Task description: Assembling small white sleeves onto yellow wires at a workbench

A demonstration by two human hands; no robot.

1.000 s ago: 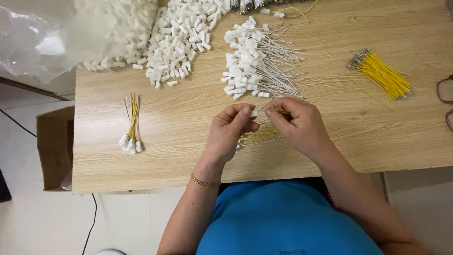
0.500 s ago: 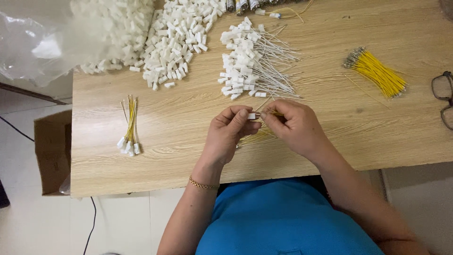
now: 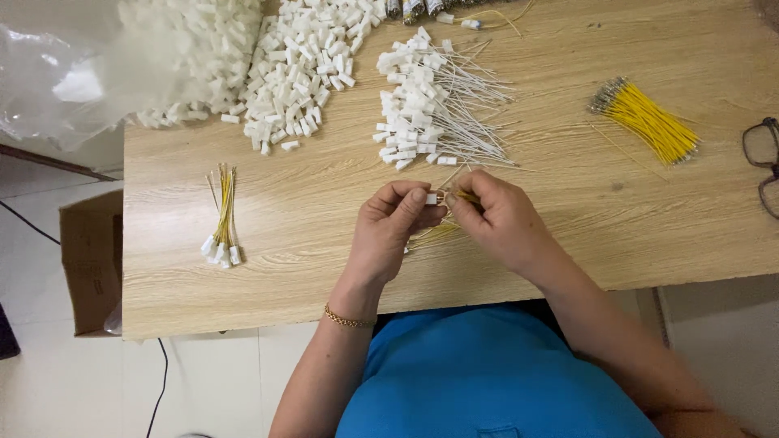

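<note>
A wooden worktop [image 3: 284, 203] fills most of the view, seen from above, with a person in a blue top seated at its near edge.

At the far left corner a clear plastic bag [image 3: 57, 81] spills a large heap of loose white connector housings [image 3: 268, 57] across the far edge. Just right of it, toward the middle of the far edge, lies a pile of white housings already fitted with thin pale wires [image 3: 434, 109], the wires fanning toward the right. Near the right edge rests a bundle of yellow wires [image 3: 649, 122] with metal tips, and a pair of dark glasses [image 3: 763, 166] overhangs that edge. Toward the left edge sits a small finished bundle of yellow wires capped with white housings [image 3: 221, 219]. A brown cardboard box [image 3: 89, 259] stands on the floor beyond the left edge.

Both hands meet over the middle of the worktop, close to the near edge. The left hand [image 3: 389, 231], with a gold bracelet at the wrist, has its grip pressed on 1 small white housing [image 3: 432, 198]. The right hand [image 3: 499, 223] pinches a yellow wire [image 3: 464, 195] whose end touches that housing. More yellow wires [image 3: 434, 235] trail beneath the left palm.

Compared with 1 second ago, the hands have barely shifted; the fingertips have drawn slightly closer, so the wire end appears to be going into the housing rather than being picked up.
</note>
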